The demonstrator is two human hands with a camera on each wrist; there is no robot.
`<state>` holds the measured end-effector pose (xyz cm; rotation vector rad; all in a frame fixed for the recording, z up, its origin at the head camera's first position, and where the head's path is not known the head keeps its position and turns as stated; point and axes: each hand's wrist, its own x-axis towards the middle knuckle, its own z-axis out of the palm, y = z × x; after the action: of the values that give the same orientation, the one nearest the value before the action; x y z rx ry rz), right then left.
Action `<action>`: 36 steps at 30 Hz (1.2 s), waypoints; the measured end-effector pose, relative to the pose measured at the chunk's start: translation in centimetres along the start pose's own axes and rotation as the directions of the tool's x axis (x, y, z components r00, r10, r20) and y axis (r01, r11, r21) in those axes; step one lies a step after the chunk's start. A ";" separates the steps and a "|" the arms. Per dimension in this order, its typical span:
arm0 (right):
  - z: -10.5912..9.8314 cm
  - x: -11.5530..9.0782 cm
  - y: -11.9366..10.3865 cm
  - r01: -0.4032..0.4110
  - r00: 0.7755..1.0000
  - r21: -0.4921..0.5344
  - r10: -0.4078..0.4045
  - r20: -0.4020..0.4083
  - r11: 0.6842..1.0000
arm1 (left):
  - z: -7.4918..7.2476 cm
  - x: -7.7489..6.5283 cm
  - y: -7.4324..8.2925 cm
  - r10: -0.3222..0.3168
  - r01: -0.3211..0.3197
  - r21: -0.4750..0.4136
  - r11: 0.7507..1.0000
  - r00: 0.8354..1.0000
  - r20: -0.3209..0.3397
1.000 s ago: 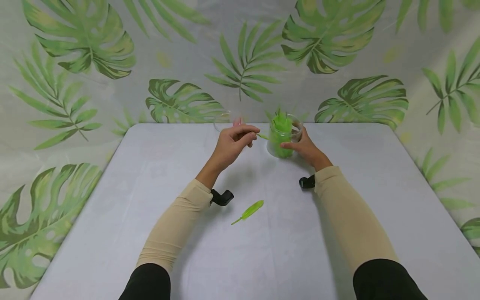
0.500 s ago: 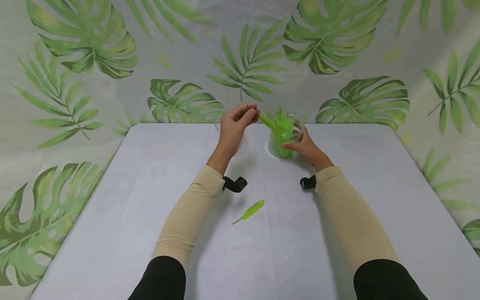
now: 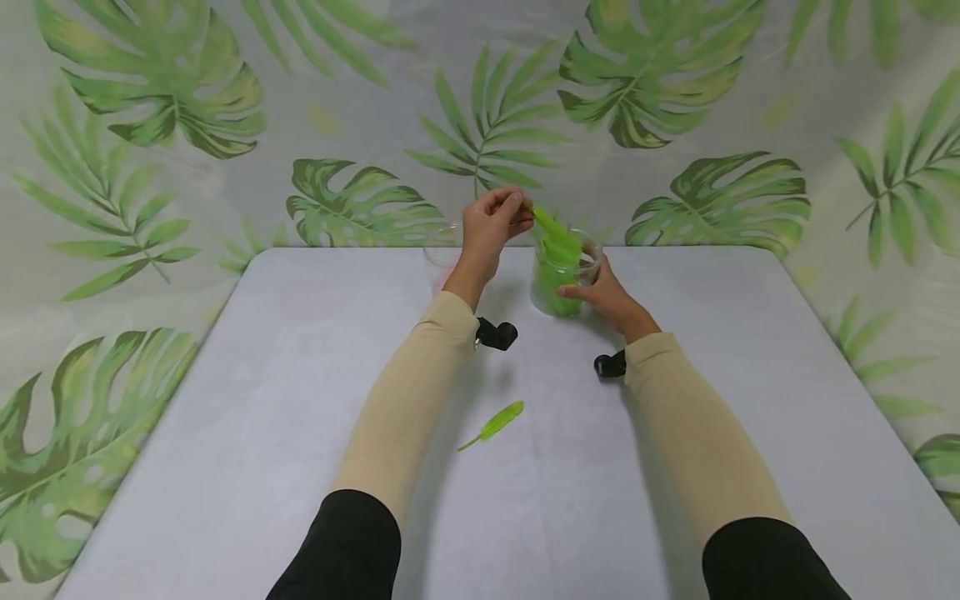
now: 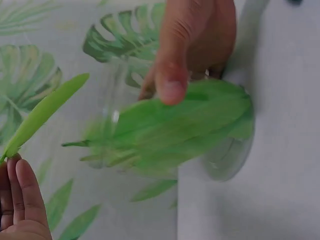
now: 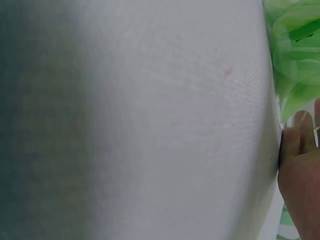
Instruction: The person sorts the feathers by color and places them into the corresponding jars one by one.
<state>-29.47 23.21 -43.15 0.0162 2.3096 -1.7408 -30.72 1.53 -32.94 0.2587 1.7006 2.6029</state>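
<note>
High above the table's far side, my left hand (image 3: pixel 491 233) pinches a bright green feather (image 4: pixel 47 110) by its quill. The feather's tip points down toward the mouth of a clear jar (image 3: pixel 542 298) in the head view. Several green feathers (image 4: pixel 175 130) stand inside that jar, quills up. My right hand (image 3: pixel 609 298) grips the jar from its right side, thumb across the front. One more green feather (image 3: pixel 501 422) lies flat on the table between my forearms. In the right wrist view, only part of my right hand (image 5: pixel 302 170) shows at the edge.
Behind my left wrist stands a second clear container (image 3: pixel 441 250) with something pink in it, mostly hidden. A white cloth covers the table (image 3: pixel 225 417). A leaf-patterned backdrop (image 3: pixel 360 100) rises at the table's far edge.
My left hand has risen and moved right, bringing the pinched feather from beside the jar to above its mouth. The right hand and the jar stay in place.
</note>
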 end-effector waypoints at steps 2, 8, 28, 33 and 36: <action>0.1 0.0 0.0 0.002 1.000 0.001 -0.002 -0.002 1.000 | 0.1 0.5 -0.5 -0.035 0.036 0.022 0.999 0.999 -0.025; 0.5 0.0 -0.5 -0.001 1.000 0.010 0.001 0.007 1.000 | 0.5 1.2 -1.7 -0.054 0.056 0.037 0.998 0.997 -0.053; 0.2 -0.1 0.0 -0.038 0.999 -0.027 0.037 -0.027 0.999 | 1.3 0.6 -3.8 -0.074 0.077 0.080 0.994 0.996 -0.049; 0.1 -0.8 -0.8 -0.060 0.998 -0.016 0.059 -0.018 0.998 | 1.5 0.6 -3.9 -0.067 0.071 0.063 0.995 0.996 -0.051; 0.0 -0.8 -0.7 -0.063 0.998 -0.011 0.062 -0.013 0.998 | 1.6 0.6 -4.0 -0.069 0.072 0.046 0.996 0.996 -0.062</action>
<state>-28.83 23.08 -42.30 0.0970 2.3025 -1.7022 -31.31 4.71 -35.85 0.1197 1.7596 2.5476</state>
